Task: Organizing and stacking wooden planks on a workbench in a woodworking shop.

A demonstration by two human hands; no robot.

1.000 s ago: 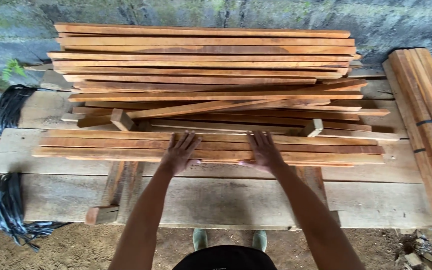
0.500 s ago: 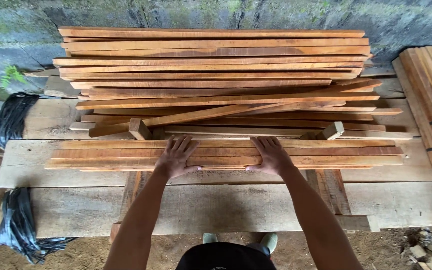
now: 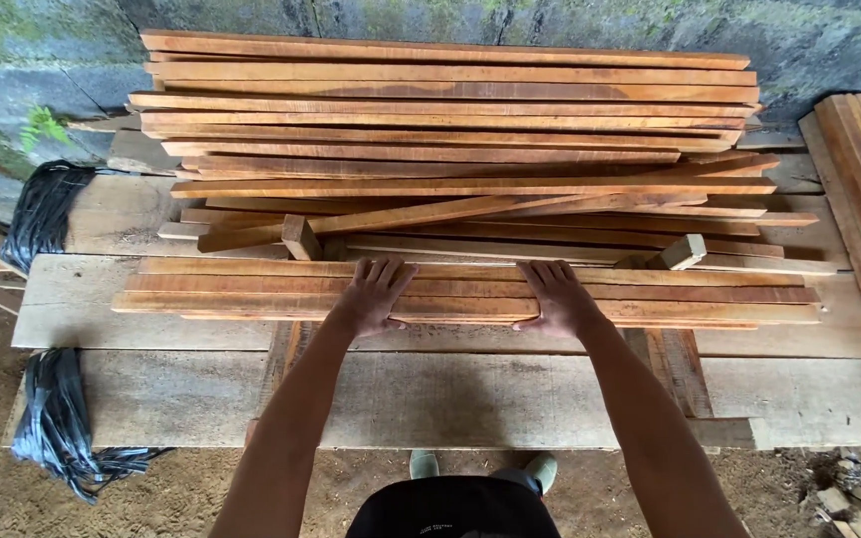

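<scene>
Hands [image 3: 465, 297] flat on front slats [image 3: 650, 291], bare plank [image 3: 151, 399] edge below

Left hand [image 3: 371, 299] and right hand [image 3: 555, 301] lie flat (fingers apparently spread).

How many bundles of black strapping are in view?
2. One black bundle lies at the workbench's far left end; the other black bundle hangs off its near left corner. More may be hidden.
</scene>
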